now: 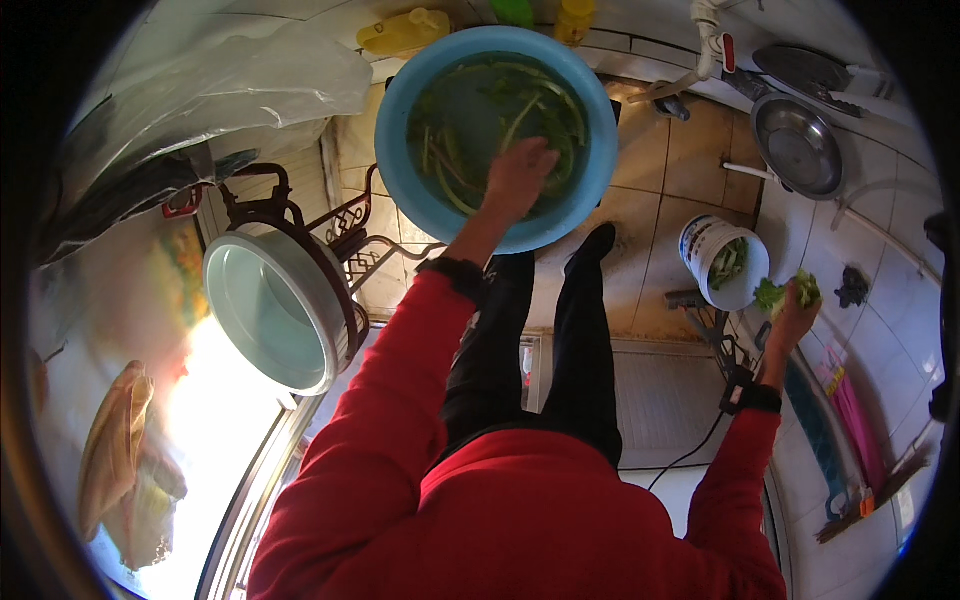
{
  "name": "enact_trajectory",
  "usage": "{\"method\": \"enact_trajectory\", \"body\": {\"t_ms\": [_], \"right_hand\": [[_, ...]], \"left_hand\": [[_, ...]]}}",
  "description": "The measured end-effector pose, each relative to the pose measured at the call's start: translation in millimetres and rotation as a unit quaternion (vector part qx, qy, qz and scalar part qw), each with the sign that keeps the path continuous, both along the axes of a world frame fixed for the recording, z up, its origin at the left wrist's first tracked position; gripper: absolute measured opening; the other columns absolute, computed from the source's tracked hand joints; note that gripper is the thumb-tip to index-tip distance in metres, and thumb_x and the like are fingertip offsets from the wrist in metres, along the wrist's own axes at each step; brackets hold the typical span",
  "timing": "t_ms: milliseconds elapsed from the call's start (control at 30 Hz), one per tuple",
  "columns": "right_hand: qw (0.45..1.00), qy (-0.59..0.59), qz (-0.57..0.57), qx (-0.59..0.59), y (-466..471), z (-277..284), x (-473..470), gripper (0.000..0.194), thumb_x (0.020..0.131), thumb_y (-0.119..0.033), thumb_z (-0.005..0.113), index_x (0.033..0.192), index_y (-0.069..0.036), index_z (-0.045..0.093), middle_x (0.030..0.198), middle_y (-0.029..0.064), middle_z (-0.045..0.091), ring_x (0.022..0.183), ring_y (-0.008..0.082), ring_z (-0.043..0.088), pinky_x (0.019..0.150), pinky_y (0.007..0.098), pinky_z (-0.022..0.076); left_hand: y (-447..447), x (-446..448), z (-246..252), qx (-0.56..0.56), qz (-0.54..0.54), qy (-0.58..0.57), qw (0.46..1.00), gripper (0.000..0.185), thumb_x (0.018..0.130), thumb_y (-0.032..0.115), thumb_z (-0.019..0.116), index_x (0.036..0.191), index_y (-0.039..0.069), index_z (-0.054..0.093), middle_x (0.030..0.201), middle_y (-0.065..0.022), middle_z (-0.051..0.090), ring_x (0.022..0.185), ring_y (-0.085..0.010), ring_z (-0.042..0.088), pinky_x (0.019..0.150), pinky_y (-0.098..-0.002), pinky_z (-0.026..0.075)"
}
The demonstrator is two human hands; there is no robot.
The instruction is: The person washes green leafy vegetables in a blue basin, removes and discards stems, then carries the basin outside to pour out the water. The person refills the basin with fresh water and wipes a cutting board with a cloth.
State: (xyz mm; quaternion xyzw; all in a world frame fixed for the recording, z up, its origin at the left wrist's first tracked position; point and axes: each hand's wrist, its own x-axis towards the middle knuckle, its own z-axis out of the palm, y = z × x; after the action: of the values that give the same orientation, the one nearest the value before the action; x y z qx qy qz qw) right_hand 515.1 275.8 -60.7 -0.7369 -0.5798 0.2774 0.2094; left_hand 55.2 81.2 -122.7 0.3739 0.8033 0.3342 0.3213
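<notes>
A large blue plastic basin (390, 142) filled with water stands in front of me, with green leafy stalks (574, 112) floating inside. My left hand (519, 176) is over the basin at the water, its fingers bent near a pale green stalk; whether it grips anything cannot be made out. Out to the right, my right hand (793, 319) holds a bunch of green leaves (808, 287) beside the mouth of a white plastic bucket (759, 262). Green scraps (727, 264) lie inside that tilted-looking bucket.
At the left, a pale green basin (214, 300) rests on a dark metal stand (356, 247). A wall tap (705, 45) and a metal pan (799, 146) are at upper right. A yellow bottle (405, 31) stands behind the blue basin. A pink umbrella-like item (855, 427) leans at right.
</notes>
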Motion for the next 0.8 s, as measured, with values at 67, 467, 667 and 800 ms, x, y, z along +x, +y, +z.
{"method": "enact_trajectory", "body": {"t_ms": [67,467,667,800], "right_hand": [[0.997,-0.083,0.008,-0.003,8.2,-35.1,51.9,0.067,0.081,-0.04,0.07,0.128,0.002,0.047,0.11,0.0178,0.061,0.1,0.0274,0.059,0.084,0.0378,0.0466],[0.891,0.222,0.388,-0.082,-62.0,-13.6,-237.9,0.031,0.093,-0.016,0.053,0.123,-0.005,0.056,0.104,0.0109,0.064,0.094,0.0194,0.062,0.081,0.0323,0.0483],[0.876,-0.181,0.447,0.01,-135.0,-51.1,-389.3,0.04,0.082,-0.007,0.059,0.121,0.0,0.05,0.097,0.0144,0.061,0.094,0.0305,0.06,0.075,0.0432,0.0519],[0.866,-0.235,0.441,0.02,-148.9,-87.5,-391.9,0.04,0.082,-0.009,0.058,0.12,0.002,0.05,0.091,0.0134,0.063,0.089,0.0334,0.063,0.074,0.047,0.0525]], "left_hand": [[11.5,18.1,-6.3,-0.004,0.013,0.041,0.999,0.046,0.085,0.032,0.06,0.117,-0.001,0.058,0.102,-0.0257,0.063,0.097,-0.0383,0.061,0.088,-0.0431,0.046],[-22.4,20.3,1.8,-0.168,0.127,0.135,0.968,0.034,0.081,0.018,0.056,0.112,0.004,0.057,0.101,-0.0209,0.063,0.095,-0.04,0.061,0.083,-0.0494,0.049],[-44.1,-8.9,-45.9,-0.208,0.101,0.068,0.97,0.033,0.078,0.02,0.064,0.108,0.006,0.061,0.096,-0.0174,0.063,0.094,-0.0364,0.06,0.084,-0.0449,0.048],[-66.0,-36.5,-64.6,-0.155,-0.018,0.023,0.988,0.028,0.086,0.016,0.058,0.111,0.002,0.059,0.102,-0.0165,0.063,0.096,-0.0292,0.062,0.086,-0.0397,0.049]]}}
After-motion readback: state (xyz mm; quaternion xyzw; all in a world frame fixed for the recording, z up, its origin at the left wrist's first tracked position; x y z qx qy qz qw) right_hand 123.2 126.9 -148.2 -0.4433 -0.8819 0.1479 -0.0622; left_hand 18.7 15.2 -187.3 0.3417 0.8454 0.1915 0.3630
